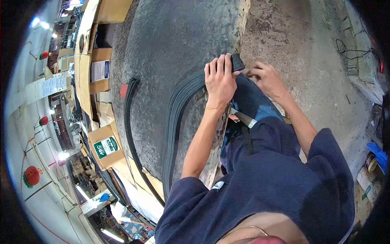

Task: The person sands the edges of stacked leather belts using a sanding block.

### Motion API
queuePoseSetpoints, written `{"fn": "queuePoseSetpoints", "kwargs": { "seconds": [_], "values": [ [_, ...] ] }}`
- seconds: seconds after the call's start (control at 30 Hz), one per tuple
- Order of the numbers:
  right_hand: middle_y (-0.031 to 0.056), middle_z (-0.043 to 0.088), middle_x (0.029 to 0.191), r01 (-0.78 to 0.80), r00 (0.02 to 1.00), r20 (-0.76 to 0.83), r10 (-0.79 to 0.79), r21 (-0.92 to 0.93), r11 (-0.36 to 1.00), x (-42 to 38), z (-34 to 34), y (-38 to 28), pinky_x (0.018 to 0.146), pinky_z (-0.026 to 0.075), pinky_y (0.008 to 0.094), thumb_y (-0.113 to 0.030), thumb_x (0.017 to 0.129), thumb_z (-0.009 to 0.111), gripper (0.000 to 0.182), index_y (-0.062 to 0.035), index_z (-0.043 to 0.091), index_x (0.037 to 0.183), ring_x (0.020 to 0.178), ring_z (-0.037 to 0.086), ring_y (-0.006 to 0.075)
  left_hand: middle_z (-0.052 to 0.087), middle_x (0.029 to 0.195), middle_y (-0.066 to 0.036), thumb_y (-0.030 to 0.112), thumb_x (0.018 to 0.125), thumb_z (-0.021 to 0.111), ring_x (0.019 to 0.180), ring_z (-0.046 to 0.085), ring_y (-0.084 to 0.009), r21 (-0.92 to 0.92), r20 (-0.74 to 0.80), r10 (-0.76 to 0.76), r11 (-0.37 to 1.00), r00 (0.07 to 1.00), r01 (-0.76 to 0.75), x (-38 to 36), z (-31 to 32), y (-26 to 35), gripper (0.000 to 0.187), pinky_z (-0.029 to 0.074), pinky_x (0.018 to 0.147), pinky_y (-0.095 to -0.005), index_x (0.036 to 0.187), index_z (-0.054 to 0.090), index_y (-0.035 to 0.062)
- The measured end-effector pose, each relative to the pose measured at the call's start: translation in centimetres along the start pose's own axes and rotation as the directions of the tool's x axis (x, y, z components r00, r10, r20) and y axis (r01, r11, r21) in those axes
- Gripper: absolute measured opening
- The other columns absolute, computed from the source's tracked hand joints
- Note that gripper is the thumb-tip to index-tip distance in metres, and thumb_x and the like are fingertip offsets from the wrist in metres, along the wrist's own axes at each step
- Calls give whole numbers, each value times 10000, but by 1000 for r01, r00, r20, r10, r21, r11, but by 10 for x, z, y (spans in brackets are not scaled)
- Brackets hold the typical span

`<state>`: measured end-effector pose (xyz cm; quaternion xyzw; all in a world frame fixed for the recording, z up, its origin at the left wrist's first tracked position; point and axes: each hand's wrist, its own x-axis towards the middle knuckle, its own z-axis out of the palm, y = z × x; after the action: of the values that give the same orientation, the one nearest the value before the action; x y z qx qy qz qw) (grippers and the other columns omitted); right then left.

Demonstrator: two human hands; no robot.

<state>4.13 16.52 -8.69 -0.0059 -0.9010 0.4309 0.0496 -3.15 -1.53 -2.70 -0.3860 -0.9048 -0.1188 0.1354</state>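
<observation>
A thick bundle of long black rubber-like strips (174,118) curves across the dark, worn tabletop and ends near the table's edge. My left hand (221,77) is closed over the bundle close to this end, fingers wrapped across the top. Just right of the end, past the table's edge, is my right hand (266,81). Its fingers are bent and drawn together, slightly blurred at the tips; anything between them cannot be made out. A thinner bundle of black strips (128,110) lies further left on the tabletop, beside a small red piece (124,90).
Opened cardboard boxes (101,79) line the table's far left side, one with a green ABC label (107,147). Concrete floor (284,36) lies to the right, with a thin black cable (349,51). Another person (120,211) is in the background at lower left.
</observation>
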Motion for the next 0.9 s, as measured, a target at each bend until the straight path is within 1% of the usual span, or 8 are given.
{"fn": "queuePoseSetpoints", "kwargs": {
  "seconds": [0.17,0.23,0.37,0.53,0.6,0.73,0.83,0.9],
  "values": [
    [95,699,1178,-140,963,-166,214,369,919,-11,-19,-26,903,546,392,53,782,657,297,-72,761,1031,1043,684,302,595,1293,-177,240,856,710,1190,541,-376,16,-4,-11,1000,1000,11,1,2,-2,605,394,1052,-493,1373,542,-25],
    [107,662,1291,182,893,-433,-121,101,978,10,-32,-45,1017,490,430,80,756,656,334,-91,769,1020,1188,628,314,592,1297,-175,227,858,690,1191,542,-378,-1,-11,4,1000,1000,-4,7,5,-5,603,395,1053,-493,1385,531,-19],
    [113,504,1545,312,864,-385,-324,-94,945,14,-12,-55,1188,381,460,91,745,658,340,-97,757,1011,1440,461,328,588,1306,-174,186,848,630,1190,546,-374,14,-31,25,1000,999,-25,-1,5,-10,596,397,1051,-498,1399,514,-9],
    [152,424,1603,256,895,-410,-176,151,955,2,1,-37,1230,310,510,94,754,623,497,-118,745,1187,1516,349,336,579,1268,-176,160,828,641,1161,543,-359,-20,-42,18,1000,999,-19,2,1,-4,590,406,1037,-501,1373,530,-37],
    [186,361,1633,172,900,-384,-204,-117,978,2,-1,-43,1223,312,507,65,770,622,518,-133,739,1234,1518,334,368,592,1306,-165,142,820,638,1195,546,-361,-24,-8,-11,1000,1000,10,0,-1,-3,576,404,1058,-484,1366,547,-18],
    [204,316,1651,181,884,-427,-189,-59,982,5,9,-47,1212,311,524,7,768,641,473,-139,755,1203,1518,327,391,594,1304,-165,115,810,634,1202,544,-361,1,-33,-1,1000,999,1,0,1,-4,568,404,1060,-481,1356,557,-22],
    [198,314,1657,117,886,-415,-208,-234,965,1,5,-43,1205,311,534,-17,762,663,458,-147,765,1189,1533,307,380,593,1308,-163,101,799,638,1210,542,-361,-26,-21,-11,1000,1000,11,1,1,-4,568,405,1060,-478,1348,565,-24],
    [197,461,1542,200,825,-460,-327,-304,931,-2,5,-39,1132,387,522,4,709,701,407,-111,765,1094,1436,436,386,595,1302,-167,106,790,643,1210,542,-359,-25,-32,-5,1000,999,5,1,1,-4,588,406,1059,-476,1358,560,-22]
  ]
}}
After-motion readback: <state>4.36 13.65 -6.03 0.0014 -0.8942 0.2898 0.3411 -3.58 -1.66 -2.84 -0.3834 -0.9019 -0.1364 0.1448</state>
